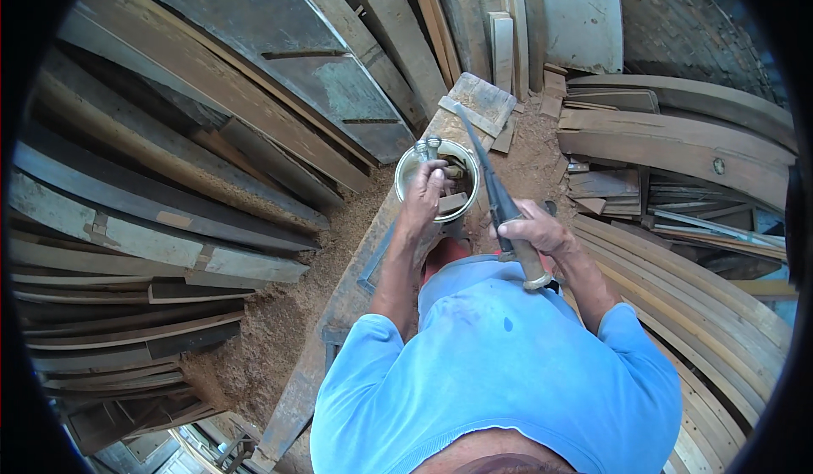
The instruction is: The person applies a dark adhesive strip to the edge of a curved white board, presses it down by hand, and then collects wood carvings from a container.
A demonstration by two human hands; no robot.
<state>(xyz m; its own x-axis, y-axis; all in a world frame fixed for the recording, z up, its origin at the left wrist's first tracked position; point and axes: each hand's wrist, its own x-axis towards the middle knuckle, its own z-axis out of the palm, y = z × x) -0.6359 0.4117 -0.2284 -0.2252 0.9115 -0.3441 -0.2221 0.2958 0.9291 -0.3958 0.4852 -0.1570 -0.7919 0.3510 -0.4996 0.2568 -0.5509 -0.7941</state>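
Observation:
A round white-rimmed bucket [403, 188] stands on a long wooden bench in front of me. Inside it lie a small wood block [451, 203] and other pieces too jumbled to name. My left hand [427, 188] is over the bucket's left side, fingers closed beside some shiny, round-topped items [428, 145]; what the fingers grip is hidden. To the right of the bucket, my right hand [542, 226] is wrapped round what looks like a handsaw [491, 174]. Its long dark blade tapers forward past the rim, and its wooden handle points back toward my body.
The worn wooden bench [347, 283] runs from the lower left to the upper middle, with a crosspiece [470, 118] at its far end. Sawdust [279, 338] covers the ground. Stacked boards [169, 195] crowd the left, and curved planks [677, 144] and timber are piled on the right.

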